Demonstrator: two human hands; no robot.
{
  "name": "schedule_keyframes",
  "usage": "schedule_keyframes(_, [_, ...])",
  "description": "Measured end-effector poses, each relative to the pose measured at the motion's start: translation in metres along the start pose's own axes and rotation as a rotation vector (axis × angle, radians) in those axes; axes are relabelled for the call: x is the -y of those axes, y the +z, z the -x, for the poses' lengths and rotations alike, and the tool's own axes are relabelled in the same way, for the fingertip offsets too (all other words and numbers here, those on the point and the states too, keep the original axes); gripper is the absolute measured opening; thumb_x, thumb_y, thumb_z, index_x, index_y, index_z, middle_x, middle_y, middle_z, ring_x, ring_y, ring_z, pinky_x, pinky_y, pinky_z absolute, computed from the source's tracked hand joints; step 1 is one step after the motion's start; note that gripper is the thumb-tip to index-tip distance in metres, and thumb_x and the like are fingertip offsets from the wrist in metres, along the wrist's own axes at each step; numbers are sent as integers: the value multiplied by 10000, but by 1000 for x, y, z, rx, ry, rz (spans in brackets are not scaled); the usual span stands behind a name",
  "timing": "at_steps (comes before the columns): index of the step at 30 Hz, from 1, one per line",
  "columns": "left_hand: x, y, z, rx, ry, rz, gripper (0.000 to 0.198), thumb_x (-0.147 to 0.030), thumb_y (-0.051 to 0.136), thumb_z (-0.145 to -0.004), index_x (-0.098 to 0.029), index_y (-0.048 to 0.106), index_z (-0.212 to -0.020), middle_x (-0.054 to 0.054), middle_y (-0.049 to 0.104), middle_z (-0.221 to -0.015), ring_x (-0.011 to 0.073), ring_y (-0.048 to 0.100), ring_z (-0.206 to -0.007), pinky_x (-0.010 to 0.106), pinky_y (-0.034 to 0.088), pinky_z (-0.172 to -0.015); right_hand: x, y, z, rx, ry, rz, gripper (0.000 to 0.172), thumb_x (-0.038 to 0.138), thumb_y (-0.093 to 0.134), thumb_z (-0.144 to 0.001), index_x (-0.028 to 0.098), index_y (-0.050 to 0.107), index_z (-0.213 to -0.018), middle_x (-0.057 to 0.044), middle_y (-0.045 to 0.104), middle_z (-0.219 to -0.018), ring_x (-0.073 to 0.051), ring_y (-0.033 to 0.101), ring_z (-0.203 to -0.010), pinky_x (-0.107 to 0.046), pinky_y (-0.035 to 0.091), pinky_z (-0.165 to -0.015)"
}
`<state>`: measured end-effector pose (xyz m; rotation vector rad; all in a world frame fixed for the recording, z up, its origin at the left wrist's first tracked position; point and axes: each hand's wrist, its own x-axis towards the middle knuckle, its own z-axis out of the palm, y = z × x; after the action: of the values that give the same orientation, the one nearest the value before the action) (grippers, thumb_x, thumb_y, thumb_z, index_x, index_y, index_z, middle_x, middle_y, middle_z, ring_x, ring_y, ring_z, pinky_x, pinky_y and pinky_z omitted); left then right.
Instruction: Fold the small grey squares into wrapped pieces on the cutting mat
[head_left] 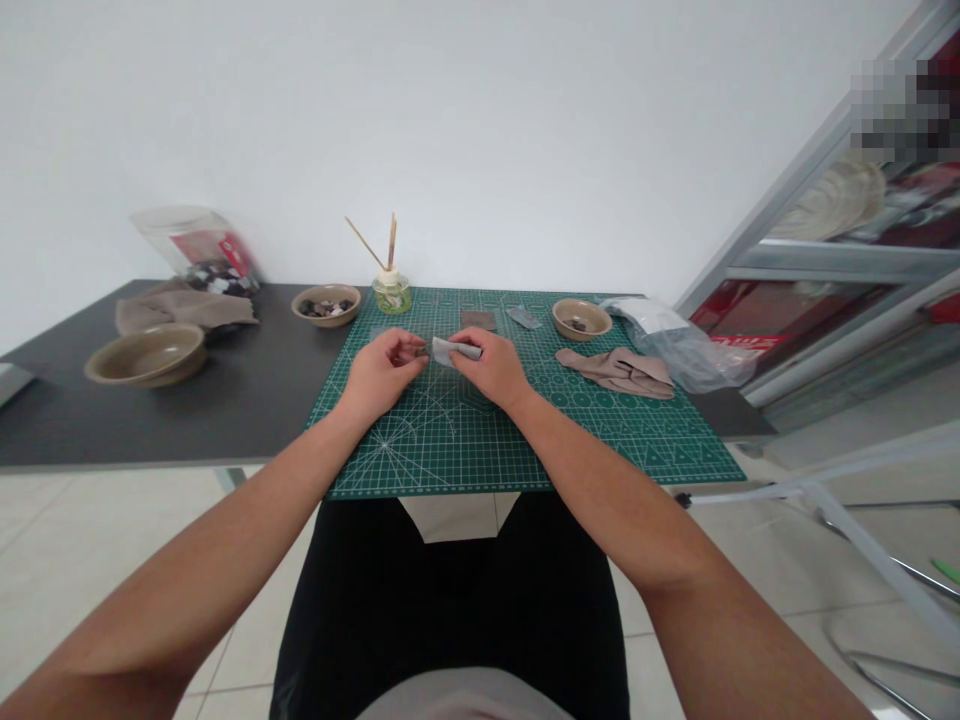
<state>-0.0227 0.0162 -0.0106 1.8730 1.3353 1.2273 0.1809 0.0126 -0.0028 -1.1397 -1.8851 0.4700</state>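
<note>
Grey strip [442,351] sits pinched in right hand [493,366].

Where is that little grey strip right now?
In the head view, the grey strip is pinched in the right hand, near the middle, over the green cutting mat and just right of the left hand.

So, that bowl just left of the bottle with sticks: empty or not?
Not empty: small dark and pale pieces show inside the bowl. How deep they go, I cannot tell.
</note>
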Motion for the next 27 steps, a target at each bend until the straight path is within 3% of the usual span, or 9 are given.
schedule_keyframes(11, [-12, -2, 2, 6, -116, -14, 195, -313, 751, -711, -199, 747, -868, 2, 743, -761, 165, 650, -686, 283, 508, -671, 2, -2, 1, 84, -23, 145, 200, 351, 611, -924, 267, 778, -992, -4, 773, -994, -192, 695, -933, -308, 493, -853])
schedule_keyframes(18, [-13, -2, 2, 11, -77, 45, 188, -305, 754, -699, -188, 705, -838, -16, 673, -684, 134, 594, -622, 260, 464, -611, 12, 2, 7, 96, -78, 328, 350, 328, 509, -991, 276, 697, -1280, -40, 769, -985, -191, 668, -896, -312, 470, -864])
schedule_keyframes(24, [-13, 0, 2, 56, -129, 155, 161, -299, 718, -706, -197, 621, -786, -26, 654, -633, 137, 609, -563, 265, 465, -571, 16, 6, 8, 227, -212, 407, 455, 220, 431, -996, 199, 568, -1429, -87, 759, -1106, -205, 677, -955, -352, 466, -919])
schedule_keyframes(27, [-17, 0, 2, 47, -153, 167, 142, -275, 710, -701, -198, 602, -749, -26, 661, -622, 139, 623, -562, 268, 482, -576, 18, 7, 8, 245, -237, 421, 469, 202, 410, -996, 197, 544, -1446, -90, 707, -1274, -206, 675, -1040, -361, 470, -958])
